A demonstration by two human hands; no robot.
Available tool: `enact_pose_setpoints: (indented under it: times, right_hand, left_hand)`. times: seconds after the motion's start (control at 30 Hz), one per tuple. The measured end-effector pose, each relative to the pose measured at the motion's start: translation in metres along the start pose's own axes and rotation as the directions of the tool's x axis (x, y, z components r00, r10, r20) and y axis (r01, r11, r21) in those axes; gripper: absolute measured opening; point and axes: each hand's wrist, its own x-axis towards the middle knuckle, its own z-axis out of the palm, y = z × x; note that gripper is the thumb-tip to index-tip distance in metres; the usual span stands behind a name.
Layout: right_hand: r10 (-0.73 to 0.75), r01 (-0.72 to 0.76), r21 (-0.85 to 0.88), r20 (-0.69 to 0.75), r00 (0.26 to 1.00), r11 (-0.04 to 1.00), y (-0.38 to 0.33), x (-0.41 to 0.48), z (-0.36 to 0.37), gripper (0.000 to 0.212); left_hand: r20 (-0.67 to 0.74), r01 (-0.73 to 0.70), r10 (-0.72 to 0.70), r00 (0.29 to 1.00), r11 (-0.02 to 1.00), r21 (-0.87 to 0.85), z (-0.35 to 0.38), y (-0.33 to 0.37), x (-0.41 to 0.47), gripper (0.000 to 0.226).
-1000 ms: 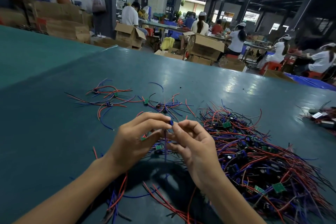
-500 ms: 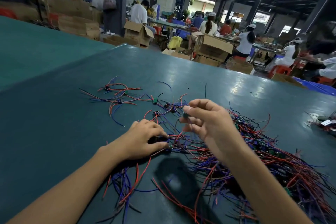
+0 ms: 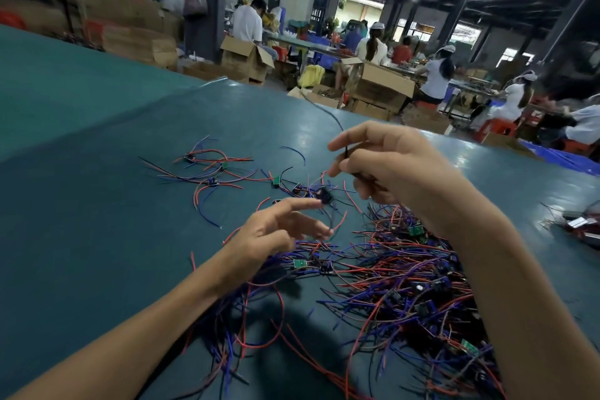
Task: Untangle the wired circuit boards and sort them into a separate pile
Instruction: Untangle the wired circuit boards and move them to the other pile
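A big tangle of red, blue and purple wired circuit boards [image 3: 406,276] covers the green table [image 3: 81,204] at the right and front. Further back on the left lies a sparse pile of separated boards [image 3: 211,180]. My right hand [image 3: 386,166] is raised above the table and pinches a dark wire [image 3: 328,114] that swings up and back. A small dark board [image 3: 324,196] hangs below it, in front of my left fingertips. My left hand [image 3: 279,234] hovers low over the tangle's near edge, fingers spread and relaxed, holding nothing.
More wired parts [image 3: 581,224] lie at the table's right edge. Beyond the far edge stand cardboard boxes [image 3: 380,84] and several seated workers [image 3: 435,75] at other benches. Bare green surface stretches to the left.
My right hand rose up and away with the wire, lifting one board out of the tangle. My left hand let go of the tangle it pressed and opened its fingers.
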Motion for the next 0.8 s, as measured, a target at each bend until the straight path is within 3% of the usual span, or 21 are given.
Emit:
enact_pose_setpoints:
  times: [0.1,0.37,0.57,0.8]
  right_hand:
    - [0.063,-0.063,0.063,0.011,0.998,0.996,0.009,-0.004,0.002,0.021]
    - [0.118,-0.119,0.136,0.017,0.993,0.984,0.028,-0.014,-0.007,0.025]
    - [0.093,-0.084,0.161,-0.047,0.995,0.983,0.035,-0.022,-0.018,0.025]
    - [0.072,-0.061,0.156,-0.069,0.995,0.986,0.04,-0.032,-0.024,0.026]
  left_hand:
    - [-0.015,-0.037,0.035,0.999,0.982,-0.184,0.007,0.005,0.004,0.043]
    - [-0.141,-0.042,-0.012,0.99,0.926,-0.376,0.005,0.003,0.006,0.048]
    - [-0.241,-0.027,-0.036,0.97,0.967,-0.252,0.0,0.004,0.007,0.029]
    - [-0.287,-0.03,-0.013,0.958,0.989,-0.145,-0.009,0.002,0.007,0.026]
